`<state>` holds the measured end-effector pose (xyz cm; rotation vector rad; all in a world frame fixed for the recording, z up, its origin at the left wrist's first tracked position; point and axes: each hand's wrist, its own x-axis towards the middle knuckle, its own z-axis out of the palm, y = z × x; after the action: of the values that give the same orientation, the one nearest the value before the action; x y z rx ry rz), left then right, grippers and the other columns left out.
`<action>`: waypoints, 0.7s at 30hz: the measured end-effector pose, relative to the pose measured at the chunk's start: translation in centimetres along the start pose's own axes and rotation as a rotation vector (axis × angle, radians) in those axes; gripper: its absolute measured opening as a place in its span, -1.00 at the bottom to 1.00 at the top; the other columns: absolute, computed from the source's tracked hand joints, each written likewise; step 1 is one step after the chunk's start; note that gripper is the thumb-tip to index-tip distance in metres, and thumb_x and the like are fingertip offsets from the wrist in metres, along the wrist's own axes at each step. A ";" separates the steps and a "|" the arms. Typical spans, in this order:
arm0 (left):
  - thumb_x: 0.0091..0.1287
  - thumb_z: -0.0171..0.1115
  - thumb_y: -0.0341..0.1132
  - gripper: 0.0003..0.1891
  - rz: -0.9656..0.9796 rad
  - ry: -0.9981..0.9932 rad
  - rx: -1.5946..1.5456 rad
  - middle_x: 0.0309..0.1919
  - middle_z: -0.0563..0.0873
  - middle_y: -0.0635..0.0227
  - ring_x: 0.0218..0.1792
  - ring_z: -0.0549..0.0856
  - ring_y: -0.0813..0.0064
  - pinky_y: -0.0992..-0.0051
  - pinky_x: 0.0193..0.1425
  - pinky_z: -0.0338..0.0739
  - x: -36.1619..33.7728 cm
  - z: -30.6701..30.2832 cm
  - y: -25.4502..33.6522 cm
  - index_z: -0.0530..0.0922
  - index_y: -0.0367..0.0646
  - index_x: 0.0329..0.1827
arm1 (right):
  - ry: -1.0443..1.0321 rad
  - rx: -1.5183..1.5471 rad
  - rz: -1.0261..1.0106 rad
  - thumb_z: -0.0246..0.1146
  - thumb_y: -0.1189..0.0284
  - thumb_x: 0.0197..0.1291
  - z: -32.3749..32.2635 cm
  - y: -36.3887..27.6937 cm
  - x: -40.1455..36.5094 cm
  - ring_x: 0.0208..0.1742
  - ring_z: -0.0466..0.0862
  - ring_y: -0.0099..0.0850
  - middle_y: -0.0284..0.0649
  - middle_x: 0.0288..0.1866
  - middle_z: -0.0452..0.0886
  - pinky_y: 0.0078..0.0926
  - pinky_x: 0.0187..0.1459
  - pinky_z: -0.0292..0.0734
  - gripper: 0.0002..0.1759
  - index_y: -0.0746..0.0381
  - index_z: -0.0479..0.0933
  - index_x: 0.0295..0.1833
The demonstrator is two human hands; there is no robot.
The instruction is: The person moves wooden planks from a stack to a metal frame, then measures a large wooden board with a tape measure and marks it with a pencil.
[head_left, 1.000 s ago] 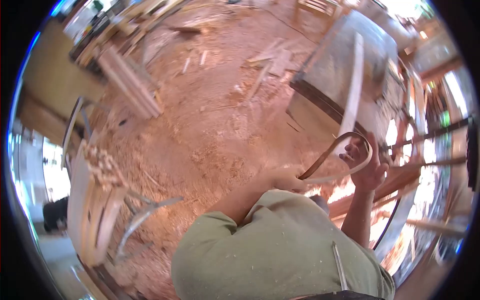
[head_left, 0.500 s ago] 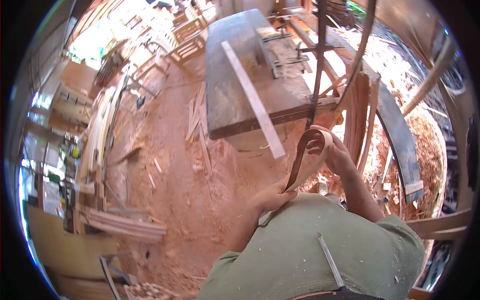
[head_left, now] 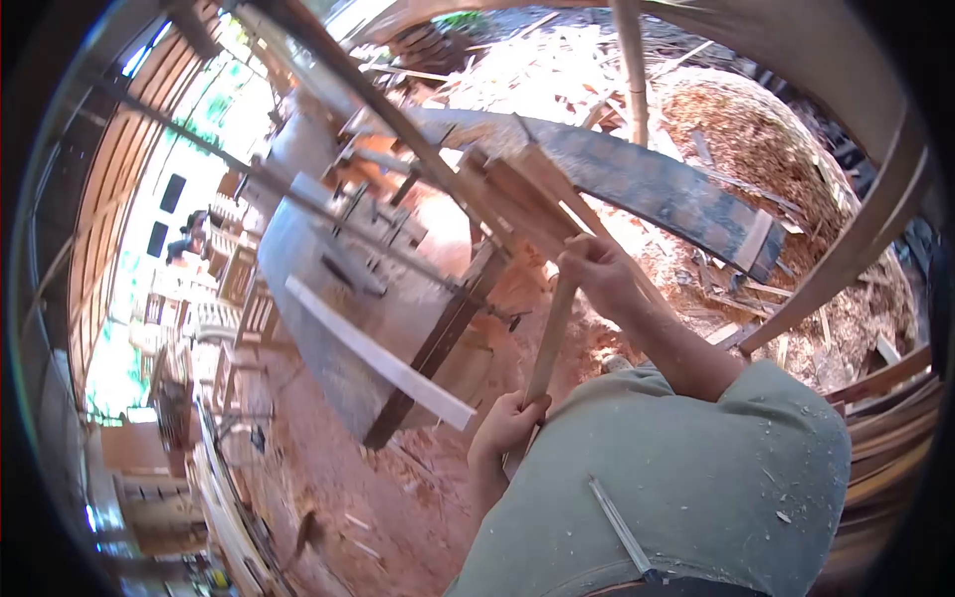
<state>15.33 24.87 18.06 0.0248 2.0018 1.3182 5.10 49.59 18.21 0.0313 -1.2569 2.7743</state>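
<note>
A narrow tan band runs pulled straight between my two hands in front of my shirt. My right hand is closed around its upper end, with the fingers curled. Lower down, my left hand grips the other end, thumb on top, close to my belly. The band's far side is hidden from me. Just left of my hands, a pale wood strip lies on a worn table and sticks out past its near edge.
Clamps sit toward the table's right side. Slanting poles cross in front of it. Curved wooden pieces stand beyond my right hand, near a long dark board. Sawdust is heaped at right; wooden chairs stand behind.
The band was a loop with my right fingers inside its bend; now it is stretched straight. My view has turned right, so the table appears farther left.
</note>
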 end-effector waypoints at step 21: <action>0.25 0.29 -0.15 -0.53 0.337 0.464 0.232 0.15 0.51 -0.18 0.24 0.48 0.02 0.25 0.31 0.36 9.4 3.4 0.3 0.55 -0.47 -0.02 | -0.739 -0.365 -1.039 0.04 0.53 0.37 4.4 -32.3 8.2 -0.08 0.53 -0.33 -0.10 0.00 0.57 -0.27 -0.09 0.39 -0.70 0.27 0.41 0.18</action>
<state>10.31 31.34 12.39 0.1871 2.6307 1.3778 -0.07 68.14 45.76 1.3314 -1.2780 1.6176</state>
